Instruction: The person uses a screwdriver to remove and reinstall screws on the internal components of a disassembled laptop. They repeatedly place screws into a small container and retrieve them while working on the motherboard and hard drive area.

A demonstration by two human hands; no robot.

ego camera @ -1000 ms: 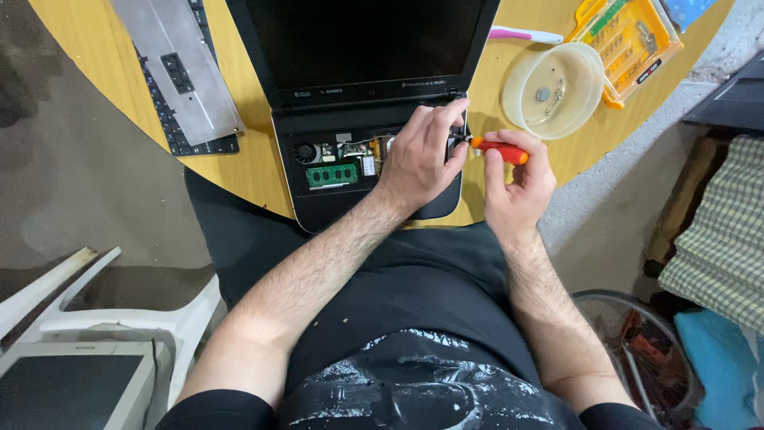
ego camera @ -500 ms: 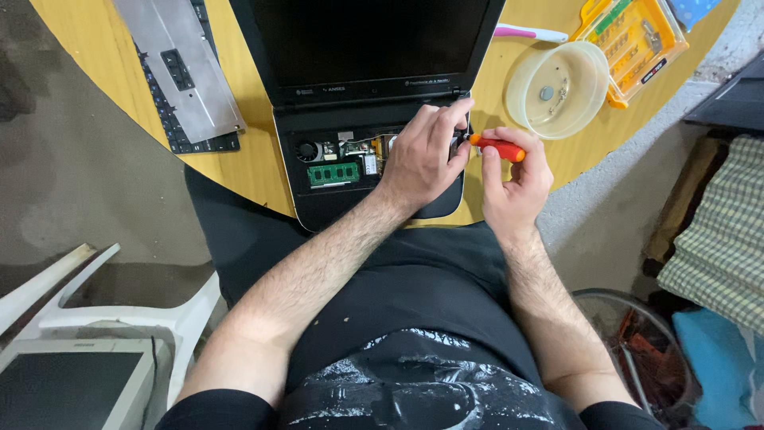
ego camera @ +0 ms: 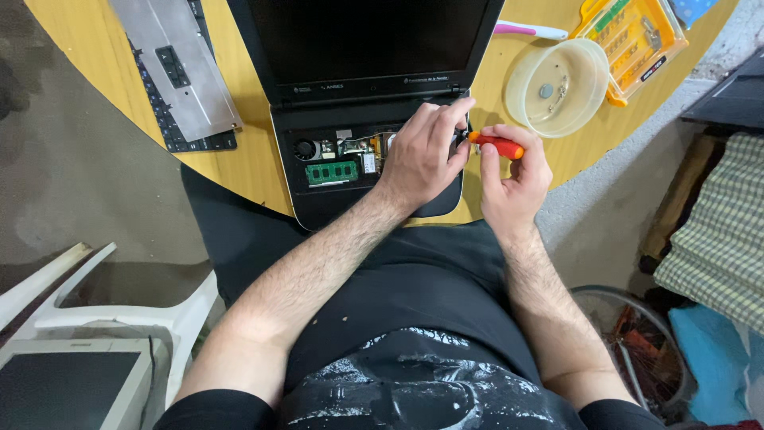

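At centre frame, a small screwdriver with a red-orange handle is pinched in the fingers of the right hand, its tip aimed at the right edge of the opened laptop. The left hand is laid flat, fingers spread, over the exposed parts. The screwdriver is judged light, stiff and slippery; its handle is best gripped. Farther up right, a round plastic bowl sits on the bench.

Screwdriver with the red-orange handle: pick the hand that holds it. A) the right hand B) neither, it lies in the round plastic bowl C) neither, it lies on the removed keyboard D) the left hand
A: the right hand grips the red-orange screwdriver, its tip at the opened laptop base, where the left hand rests.
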